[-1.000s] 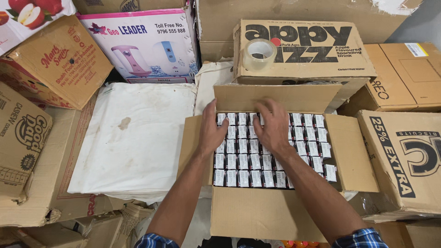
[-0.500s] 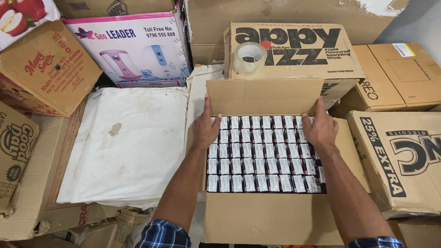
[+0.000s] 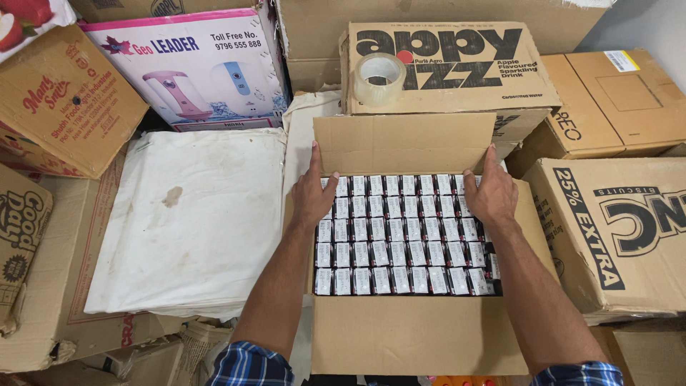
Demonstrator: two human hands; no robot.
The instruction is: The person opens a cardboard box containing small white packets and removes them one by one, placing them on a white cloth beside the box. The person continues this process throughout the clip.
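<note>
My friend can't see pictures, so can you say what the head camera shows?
Two hands, left hand and right hand, rest at the far corners of an open box packed with rows of small packets. More cartons surround it, with a tape roll on one and a white sack to the left.

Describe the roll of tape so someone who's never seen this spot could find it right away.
Start at the open carton packed with small packets, where the left hand and right hand rest. Directly behind it sits a brown printed box. The tape roll lies on that box's left end, the only round, clear thing among the cardboard.
</note>
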